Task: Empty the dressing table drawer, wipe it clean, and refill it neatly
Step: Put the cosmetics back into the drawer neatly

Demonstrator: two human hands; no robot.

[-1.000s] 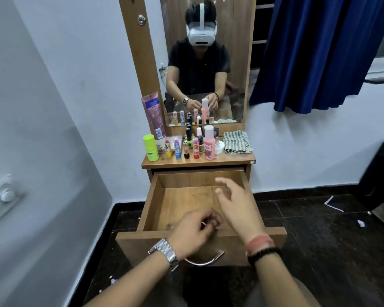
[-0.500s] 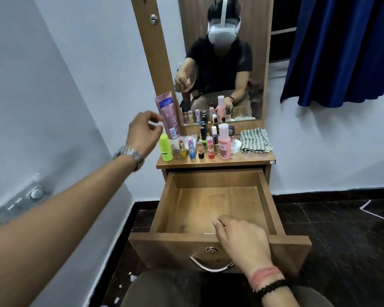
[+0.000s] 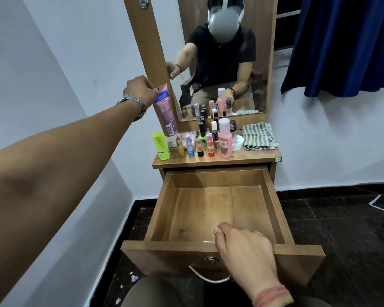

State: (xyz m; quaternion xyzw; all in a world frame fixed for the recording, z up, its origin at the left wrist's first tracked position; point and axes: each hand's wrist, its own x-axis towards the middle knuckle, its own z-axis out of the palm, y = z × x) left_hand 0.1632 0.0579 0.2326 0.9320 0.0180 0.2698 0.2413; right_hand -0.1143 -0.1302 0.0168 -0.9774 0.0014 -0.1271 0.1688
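Note:
The wooden drawer (image 3: 273, 196) of the dressing table is pulled fully out, and its inside is bare. My right hand (image 3: 246, 247) grips the drawer's front panel, thumb inside. My left hand (image 3: 140, 89) is stretched out at the top edge of a pink tube (image 3: 164, 111) that leans on the mirror frame. Its fingertips are pinched together, and the mirror shows a thin dark strand hanging from them. Several cosmetics stand on the table top (image 3: 259, 155): a green bottle (image 3: 161, 146), a pink bottle (image 3: 225, 138), lipsticks (image 3: 189, 146) and nail polishes.
A folded striped cloth (image 3: 258, 136) lies at the right of the table top beside a white jar (image 3: 238, 142). A mirror (image 3: 222, 63) rises behind. A white wall is close on the left, with a blue curtain (image 3: 341, 41) at upper right. The floor is dark tile.
My left hand lifted out of the drawer with something small and reached up to the top of the pink tube. My right hand dropped onto the drawer's front panel and grips it.

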